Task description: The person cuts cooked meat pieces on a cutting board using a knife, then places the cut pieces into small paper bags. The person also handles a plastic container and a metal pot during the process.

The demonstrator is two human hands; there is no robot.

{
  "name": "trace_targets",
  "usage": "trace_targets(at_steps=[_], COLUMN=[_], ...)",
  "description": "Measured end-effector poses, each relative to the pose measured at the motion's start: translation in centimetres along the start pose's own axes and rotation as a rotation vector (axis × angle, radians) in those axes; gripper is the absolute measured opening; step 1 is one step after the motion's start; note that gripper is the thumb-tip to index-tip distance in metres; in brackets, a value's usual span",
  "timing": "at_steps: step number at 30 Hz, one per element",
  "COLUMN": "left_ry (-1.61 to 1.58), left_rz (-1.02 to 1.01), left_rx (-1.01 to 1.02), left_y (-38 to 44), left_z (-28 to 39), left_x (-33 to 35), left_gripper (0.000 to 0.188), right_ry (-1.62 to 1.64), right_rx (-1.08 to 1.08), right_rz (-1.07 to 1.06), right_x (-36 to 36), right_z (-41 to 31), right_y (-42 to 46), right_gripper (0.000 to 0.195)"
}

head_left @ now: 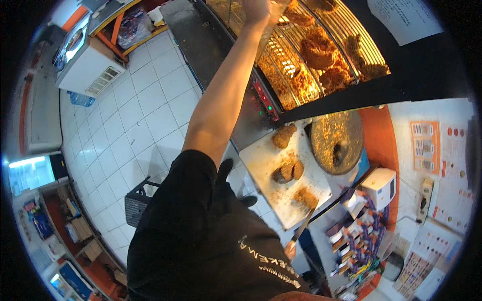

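Observation:
My left hand is raised to the front of a lit food warmer, beside a clear panel. The frame's top edge cuts off its fingers, so its grip is hidden. Low on the right, my right hand is closed on the handle of a knife. The blade's tip meets crumbs on a white cutting board. One fried, breaded piece lies near the board's far edge, and browned pieces sit at its middle. More fried pieces rest on the warmer's wire racks.
A large round stone mortar, smeared with orange paste, stands right of the board. Beyond it are a white box-shaped device and stacked printed packaging. A black plastic chair or basket stands on the tiled floor, left of me.

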State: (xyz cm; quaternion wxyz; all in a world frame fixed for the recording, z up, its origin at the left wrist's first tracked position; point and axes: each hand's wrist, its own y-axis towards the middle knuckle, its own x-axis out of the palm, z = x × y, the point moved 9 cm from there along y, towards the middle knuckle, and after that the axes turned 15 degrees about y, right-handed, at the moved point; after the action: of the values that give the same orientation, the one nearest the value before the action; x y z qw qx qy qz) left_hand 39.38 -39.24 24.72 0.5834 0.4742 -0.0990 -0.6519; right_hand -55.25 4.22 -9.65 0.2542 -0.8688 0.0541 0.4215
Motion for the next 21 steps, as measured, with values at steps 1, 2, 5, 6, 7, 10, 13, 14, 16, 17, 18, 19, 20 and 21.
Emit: trace_targets(at_steps=[1,2,5,6,7,10,13,14,16,17,18,19,20,21], left_ry=[-0.074,-0.158,-0.345,-0.418,-0.497,-0.658,-0.565,-0.593,-0.628,-0.633,-0.622,-0.557,-0.448,-0.500], left_rz=[-0.010,-0.040,-0.115,-0.137,-0.167,-0.205,-0.163,-0.210,-0.267,-0.271,-0.229,-0.250,-0.408,-0.582], left_rx=[0.022,0.043,0.057,0.058,0.051,0.040,0.173,0.138,0.093,0.081,0.094,0.012,0.096,0.164], left_y=[-1.0,-2.4,-6.2,-7.1,-8.6,-10.7,-13.7,-14.9,-18.6,-20.5,-23.5,-27.8,-33.3,-39.7], left_z=[1.4,2.8,3.1,3.6,4.3,6.0,7.4,8.9,11.7,12.9,13.6,13.4,13.8,16.1], left_x=[0.1,0.2,-2.1,-2.7,-3.3,-5.5,-7.4,-8.2,-11.8,-14.1,-16.3,-17.6,-17.2,-17.3], left_gripper=[0.081,0.082,0.086,0.087,0.088,0.092,0.082,0.079,0.073,0.069,0.065,0.041,0.033,0.031], right_ry=[0.035,0.095,0.164,0.140,-0.004,-0.135,-0.099,-0.181,-0.344,-0.330,-0.311,-0.295,-0.283,-0.272], right_rx=[-0.024,-0.107,-0.381,-0.400,-0.426,-0.339,-0.173,-0.279,-0.489,-0.456,-0.432,-0.413,-0.489,-0.563], right_rz=[-0.007,0.006,0.004,0.034,0.118,0.141,-0.031,-0.016,0.007,-0.052,-0.116,-0.188,-0.144,-0.099], right_x=[0.7,1.2,2.1,2.4,1.9,1.1,0.7,0.4,0.8,0.9,0.5,0.6,1.1,1.6], right_z=[-0.5,-2.3,-11.5,-14.1,-15.5,-18.9,-19.9,-19.7,-18.7,-19.2,-21.2,-22.0,-21.0,-20.0], right_y=[-0.6,-0.7,1.3,2.0,2.0,3.9,4.8,4.2,3.7,3.4,2.6,2.3,2.8,3.2], right_gripper=[0.040,0.038,0.035,0.034,0.034,0.039,0.039,0.039,0.039,0.039,0.039,0.039,0.038,0.039])
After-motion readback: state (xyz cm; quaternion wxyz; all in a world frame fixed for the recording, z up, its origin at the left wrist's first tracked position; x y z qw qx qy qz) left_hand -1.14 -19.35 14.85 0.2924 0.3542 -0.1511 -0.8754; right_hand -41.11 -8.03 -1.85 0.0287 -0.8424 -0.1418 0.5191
